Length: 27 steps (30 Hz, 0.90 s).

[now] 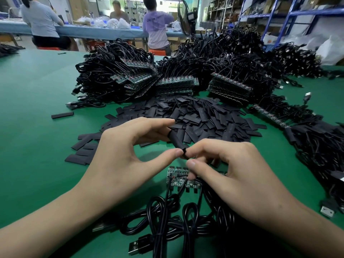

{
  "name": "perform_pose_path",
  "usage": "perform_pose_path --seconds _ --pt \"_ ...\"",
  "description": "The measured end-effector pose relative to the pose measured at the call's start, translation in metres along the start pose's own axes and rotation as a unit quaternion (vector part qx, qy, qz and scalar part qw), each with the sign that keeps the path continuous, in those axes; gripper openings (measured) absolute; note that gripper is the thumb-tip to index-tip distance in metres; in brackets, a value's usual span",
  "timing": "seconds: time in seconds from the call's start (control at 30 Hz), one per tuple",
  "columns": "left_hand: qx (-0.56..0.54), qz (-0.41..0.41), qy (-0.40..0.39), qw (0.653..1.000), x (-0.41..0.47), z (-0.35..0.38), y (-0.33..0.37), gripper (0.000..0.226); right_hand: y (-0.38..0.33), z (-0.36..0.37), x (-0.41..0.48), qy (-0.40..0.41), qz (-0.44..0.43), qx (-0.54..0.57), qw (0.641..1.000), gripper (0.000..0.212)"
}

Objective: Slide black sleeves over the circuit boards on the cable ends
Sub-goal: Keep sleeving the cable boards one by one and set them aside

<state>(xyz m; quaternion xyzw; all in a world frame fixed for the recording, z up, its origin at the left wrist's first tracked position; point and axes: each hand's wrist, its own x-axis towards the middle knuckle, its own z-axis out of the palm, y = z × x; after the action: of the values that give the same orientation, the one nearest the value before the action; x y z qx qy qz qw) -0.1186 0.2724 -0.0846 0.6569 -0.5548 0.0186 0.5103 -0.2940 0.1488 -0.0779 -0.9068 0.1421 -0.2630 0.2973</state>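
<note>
A black sleeve (pixel 176 141) is held tilted above the green table, pinched between the thumb and fingers of my left hand (pixel 130 146). My right hand (pixel 229 172) grips the sleeve's lower end, where a cable end meets it; the board inside is hidden. Under my right fingers lie several bare green circuit boards (pixel 176 176) side by side, their black cables (pixel 171 218) coiled toward me with USB plugs (pixel 136 247). A heap of loose black sleeves (pixel 195 116) lies just beyond my hands.
Stacks of boards with cable bundles (pixel 173 84) stand behind the sleeve heap. Sleeved cables (pixel 316 146) pile up on the right. One stray sleeve (pixel 62 115) lies at the left. People sit at a far bench (pixel 93 32); shelving (pixel 279 17) stands at back right.
</note>
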Motion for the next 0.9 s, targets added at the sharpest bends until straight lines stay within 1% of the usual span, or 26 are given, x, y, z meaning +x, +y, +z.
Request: perform_pose_path --seconds 0.13,0.23,0.27,0.33,0.4,0.43,0.5,0.53,0.57,0.63,0.67,0.73,0.8,0.83,0.87,0.9 --pt "-0.037 -0.023 0.003 0.999 0.000 0.002 0.000 0.051 -0.001 0.000 0.001 0.007 0.000 -0.006 1.000 0.008" --pt "-0.035 -0.018 0.007 0.999 0.000 0.001 0.002 0.054 -0.003 0.001 0.001 0.023 0.012 -0.016 1.000 0.009" --pt "-0.031 -0.016 0.008 0.999 0.000 -0.001 0.002 0.055 -0.004 0.001 0.001 0.034 0.016 -0.009 0.999 0.010" --pt "-0.014 -0.020 -0.003 1.000 0.000 -0.004 0.000 0.055 -0.002 -0.007 0.005 0.072 0.035 0.043 0.996 0.013" --pt "0.040 -0.021 -0.042 0.998 0.000 -0.009 -0.004 0.046 0.003 -0.028 0.012 0.129 0.043 0.080 0.988 0.013" --pt "0.074 -0.022 -0.074 0.994 0.000 -0.010 -0.006 0.041 0.007 -0.044 0.016 0.158 0.047 0.087 0.982 0.010" --pt "0.126 -0.034 -0.151 0.980 0.000 -0.010 -0.009 0.044 0.018 -0.081 0.024 0.210 0.065 0.084 0.972 0.008" --pt "0.141 -0.041 -0.184 0.972 0.000 -0.011 -0.011 0.048 0.025 -0.100 0.026 0.225 0.076 0.059 0.970 0.009" --pt "0.153 -0.043 -0.208 0.965 0.000 -0.011 -0.013 0.051 0.033 -0.119 0.028 0.229 0.091 0.012 0.969 0.013" --pt "0.169 -0.039 -0.237 0.956 0.001 -0.013 -0.016 0.052 0.057 -0.152 0.028 0.202 0.136 -0.136 0.960 0.019" --pt "0.170 -0.037 -0.243 0.954 0.001 -0.014 -0.016 0.051 0.073 -0.166 0.028 0.183 0.163 -0.221 0.944 0.020" --pt "0.160 -0.039 -0.248 0.955 0.001 -0.016 -0.017 0.048 0.103 -0.183 0.026 0.149 0.238 -0.377 0.883 0.012" --pt "0.130 -0.049 -0.250 0.958 0.000 -0.016 -0.016 0.043 0.119 -0.180 0.024 0.099 0.319 -0.461 0.822 0.026" --pt "0.110 -0.057 -0.249 0.960 -0.001 -0.017 -0.015 0.040 0.119 -0.172 0.022 0.063 0.338 -0.490 0.801 0.027" --pt "0.092 -0.064 -0.245 0.963 -0.001 -0.017 -0.014 0.036 0.118 -0.164 0.021 0.040 0.335 -0.518 0.786 0.027" --pt "0.076 -0.070 -0.237 0.966 -0.002 -0.017 -0.014 0.033 0.111 -0.156 0.021 0.040 0.317 -0.533 0.784 0.027"
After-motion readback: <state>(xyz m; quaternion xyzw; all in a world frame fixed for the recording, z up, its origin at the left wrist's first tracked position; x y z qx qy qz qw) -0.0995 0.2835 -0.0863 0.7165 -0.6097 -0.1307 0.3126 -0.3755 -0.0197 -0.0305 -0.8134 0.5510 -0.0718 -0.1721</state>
